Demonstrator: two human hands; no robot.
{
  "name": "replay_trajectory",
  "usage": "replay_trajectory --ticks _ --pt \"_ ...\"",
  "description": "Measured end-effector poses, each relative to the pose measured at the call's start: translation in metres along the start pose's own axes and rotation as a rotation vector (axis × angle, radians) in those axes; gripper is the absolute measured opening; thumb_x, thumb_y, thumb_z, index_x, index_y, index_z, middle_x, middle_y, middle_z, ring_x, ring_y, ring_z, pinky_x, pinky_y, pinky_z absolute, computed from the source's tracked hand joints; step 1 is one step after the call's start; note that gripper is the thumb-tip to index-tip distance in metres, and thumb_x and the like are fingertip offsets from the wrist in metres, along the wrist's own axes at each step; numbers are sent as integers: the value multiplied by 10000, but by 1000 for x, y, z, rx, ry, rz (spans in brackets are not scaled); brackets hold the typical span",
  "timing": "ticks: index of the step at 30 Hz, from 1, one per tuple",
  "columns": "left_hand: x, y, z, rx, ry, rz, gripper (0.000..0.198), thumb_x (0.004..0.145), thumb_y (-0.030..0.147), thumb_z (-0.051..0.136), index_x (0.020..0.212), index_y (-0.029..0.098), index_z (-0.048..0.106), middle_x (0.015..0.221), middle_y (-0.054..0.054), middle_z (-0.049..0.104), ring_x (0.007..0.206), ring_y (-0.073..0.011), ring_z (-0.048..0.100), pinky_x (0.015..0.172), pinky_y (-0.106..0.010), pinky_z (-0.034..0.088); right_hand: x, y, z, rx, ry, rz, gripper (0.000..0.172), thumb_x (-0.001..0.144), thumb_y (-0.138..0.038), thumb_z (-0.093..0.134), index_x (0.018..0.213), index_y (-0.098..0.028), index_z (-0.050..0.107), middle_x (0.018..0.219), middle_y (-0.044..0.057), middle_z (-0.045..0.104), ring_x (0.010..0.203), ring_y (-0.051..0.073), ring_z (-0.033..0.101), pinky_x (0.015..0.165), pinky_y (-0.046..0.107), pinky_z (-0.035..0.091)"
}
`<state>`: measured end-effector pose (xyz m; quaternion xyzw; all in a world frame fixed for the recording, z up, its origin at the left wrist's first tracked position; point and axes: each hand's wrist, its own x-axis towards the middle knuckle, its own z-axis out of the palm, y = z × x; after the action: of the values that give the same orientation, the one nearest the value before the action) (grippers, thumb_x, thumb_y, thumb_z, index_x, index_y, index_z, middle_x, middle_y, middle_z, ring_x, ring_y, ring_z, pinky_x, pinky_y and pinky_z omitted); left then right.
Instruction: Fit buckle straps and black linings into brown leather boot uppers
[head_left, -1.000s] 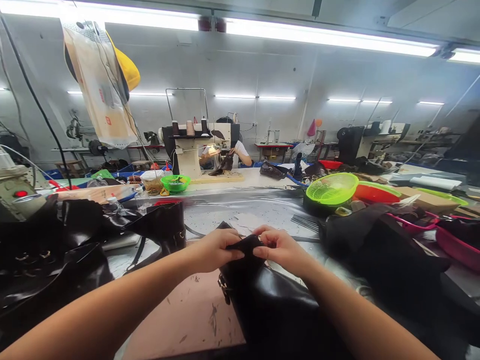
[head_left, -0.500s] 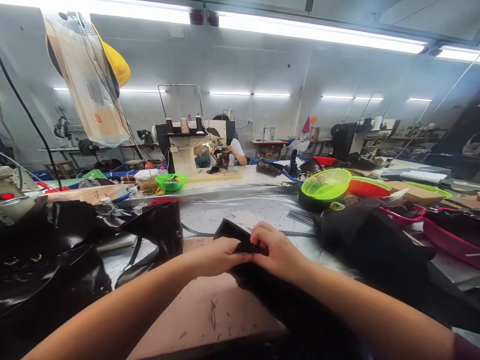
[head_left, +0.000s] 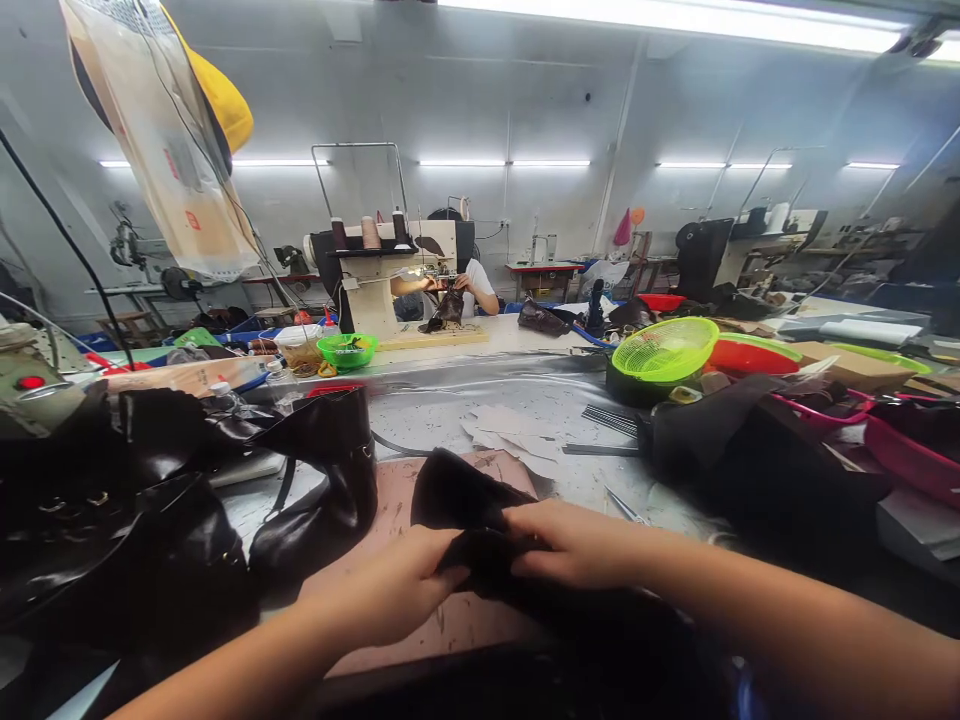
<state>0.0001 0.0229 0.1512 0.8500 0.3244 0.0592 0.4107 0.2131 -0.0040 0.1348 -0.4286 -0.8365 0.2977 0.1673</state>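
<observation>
the thumb and fingers of the left hand (head_left: 390,585) are closed on a fold of a long, soft, dull-black sheet-like piece (head_left: 450,490), and those of the right hand (head_left: 574,540) pinch it just beside. the piece lies between the hands: its raised flap stands just beyond the fingertips, while its long axis slants back to the lower right, beneath the right forearm, so the right arm is nearer its bulk. under the flap is a flat pink board (head_left: 397,490); farther left stands a glossy black leather boot (head_left: 330,490), and to the right lies a slim metal tool (head_left: 624,505)
</observation>
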Motion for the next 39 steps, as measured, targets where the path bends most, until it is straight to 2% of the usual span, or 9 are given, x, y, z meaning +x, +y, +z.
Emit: replay_trajectory --ticks 5,8,11,15,17,23,29,35,39 --pt "-9 5 -2 -60 -81 124 367 843 169 416 1166 287 543 1069 13 630 966 -180 548 890 -294 392 2 8 -8 12 85 -170 182 706 -220 653 606 -172 510 1171 97 492 902 189 555 748 312 443" --pt "-12 -2 0 -166 -146 123 341 850 202 424 1151 267 571 1062 5 646 955 -192 568 882 -293 404 4 9 -4 17 4 -229 200 707 -225 665 605 -186 497 902 39 604 761 150 571 668 259 435" --pt "-13 -13 4 -304 -173 26 316 828 230 468 1115 248 599 1075 -7 644 1011 -217 555 919 -333 390 5 6 3 -70 54 -135 293 655 -240 719 557 -189 447 625 -31 518 581 112 487 522 208 362" --pt "-14 -19 8 -416 -177 -88 691 652 237 667 1297 248 421 1334 -37 455 1226 -286 369 1025 -406 272 0 1 16 -182 150 -40 300 670 -281 710 558 -183 450 658 -14 521 586 111 465 506 210 332" --pt "-18 -14 10 -448 -239 -106 646 682 195 589 1300 270 418 1328 -7 462 1241 -278 348 1041 -412 242 -4 0 20 -165 139 -38 260 693 -277 688 581 -184 473 686 2 553 611 122 491 531 221 357" --pt "-34 -4 18 -554 -448 -229 805 585 113 458 1349 321 312 1429 115 280 1334 -225 157 1090 -362 106 -15 3 11 180 -169 -162 200 675 -164 682 607 -185 496 999 40 629 881 160 585 739 257 437" --pt "-39 -14 24 -671 -485 -336 852 553 109 469 1341 378 294 1389 126 355 1289 -246 272 1059 -382 206 -14 0 12 1 -132 -73 189 635 -225 716 771 -197 588 685 -31 562 591 109 492 516 201 369" --pt "-37 -20 21 -646 -422 -97 611 736 296 509 1326 251 360 1305 -7 463 1209 -257 369 1007 -362 285 -16 -4 11 -204 -64 -362 45 701 -193 634 735 -164 629 924 75 574 826 178 518 743 286 427" --pt "-32 -19 22 -350 -466 141 384 683 344 605 1021 163 603 1005 -44 615 886 -233 548 790 -285 441 -8 -5 8 -339 25 -431 122 746 -269 619 718 -151 634 1046 119 576 938 237 488 851 396 377"
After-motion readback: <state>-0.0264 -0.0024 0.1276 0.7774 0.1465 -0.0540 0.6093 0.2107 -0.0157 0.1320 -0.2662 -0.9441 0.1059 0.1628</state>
